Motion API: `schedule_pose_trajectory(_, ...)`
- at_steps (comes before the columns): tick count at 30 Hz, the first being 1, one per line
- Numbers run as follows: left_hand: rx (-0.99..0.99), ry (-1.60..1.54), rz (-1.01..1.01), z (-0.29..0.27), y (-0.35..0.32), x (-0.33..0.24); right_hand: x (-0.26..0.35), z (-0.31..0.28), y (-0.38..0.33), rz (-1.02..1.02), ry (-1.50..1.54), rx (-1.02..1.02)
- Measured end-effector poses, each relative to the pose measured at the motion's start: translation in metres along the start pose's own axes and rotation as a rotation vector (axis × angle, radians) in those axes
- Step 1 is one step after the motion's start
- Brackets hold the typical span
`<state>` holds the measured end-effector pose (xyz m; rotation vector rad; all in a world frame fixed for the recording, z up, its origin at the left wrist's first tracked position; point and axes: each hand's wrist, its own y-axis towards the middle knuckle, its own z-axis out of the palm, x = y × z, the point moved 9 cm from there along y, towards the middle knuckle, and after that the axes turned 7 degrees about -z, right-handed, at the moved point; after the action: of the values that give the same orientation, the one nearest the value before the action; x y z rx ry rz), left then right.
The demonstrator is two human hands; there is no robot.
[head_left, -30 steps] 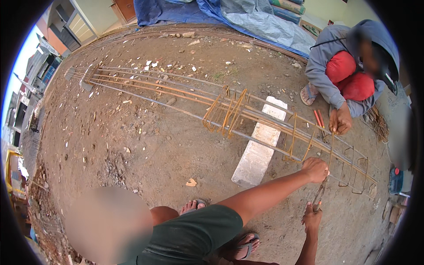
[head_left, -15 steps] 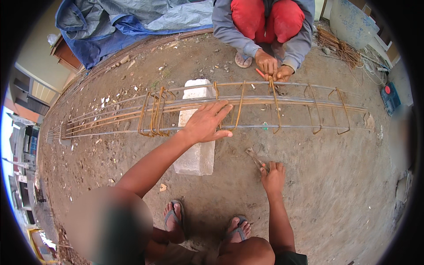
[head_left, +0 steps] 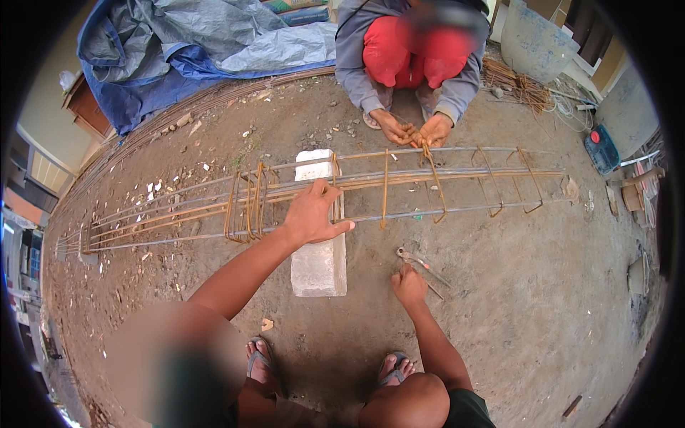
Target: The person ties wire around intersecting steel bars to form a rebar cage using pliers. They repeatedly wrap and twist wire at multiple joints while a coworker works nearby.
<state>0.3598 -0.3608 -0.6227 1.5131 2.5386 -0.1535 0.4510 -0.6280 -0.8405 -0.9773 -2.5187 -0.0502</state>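
Note:
A long cage of steel bars (head_left: 457,171) runs across the view, with bent wire stirrups around it. My left hand (head_left: 308,214) rests on its bars above a white block (head_left: 319,274), thumb spread from the fingers, fingertips beside an upright stirrup (head_left: 386,189)'s left-hand neighbour. Below the cage, metal pincers (head_left: 422,265) with orange on one handle lie on the ground. My right hand (head_left: 409,287) has its fingers curled against them near the jaws; one handle is partly covered by it. Several stirrups (head_left: 250,203) are bunched left of my left hand.
Across the cage a person in red trousers squats, both hands (head_left: 414,132) at a stirrup's top corner. Blue-grey tarpaulin (head_left: 207,43) lies at the far left. Rusty wire (head_left: 517,85) and a blue container with a red cap (head_left: 603,150) are at the far right.
My right hand has shifted from the pincers' handles toward their jaws. My left hand's fingers, spread flat before, now bend over the bars. The view has shifted slightly.

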Motion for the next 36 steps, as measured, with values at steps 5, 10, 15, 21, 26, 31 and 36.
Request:
schedule_pose_trajectory(5, 0.002, -0.357, -0.274, 0.016, 0.027, 0.041, 0.041, -0.045, -0.058, 0.358, 1.258, 0.178)
schedule_pose_trajectory(10, -0.006, -0.955, -0.508, 0.034, 0.039, 0.058, 0.106, -0.135, -0.096, 0.389, 1.341, 0.2)
schedule_pose_trajectory(15, 0.299, -1.729, -0.588, 0.064, 0.049, 0.075, 0.136, -0.188, -0.052, 0.381, 0.99, 0.058)
schedule_pose_trajectory(21, 0.387, -1.746, -0.526, 0.063, 0.042, 0.069, 0.136, -0.207, 0.078, 0.208, 0.154, -0.101)
schedule_pose_trajectory(26, 0.441, -1.722, -0.457, 0.06, 0.038, 0.073, 0.161, -0.191, 0.135, 0.242, -0.083, -0.232)
schedule_pose_trajectory(31, 0.431, -1.674, -0.467, 0.055, 0.037, 0.079, 0.165, -0.173, 0.157, 0.154, 0.054, -0.239)
schedule_pose_trajectory(36, 0.471, -1.759, -0.497, 0.052, 0.04, 0.07, 0.189, -0.19, 0.159, 0.012, 0.405, -0.314)
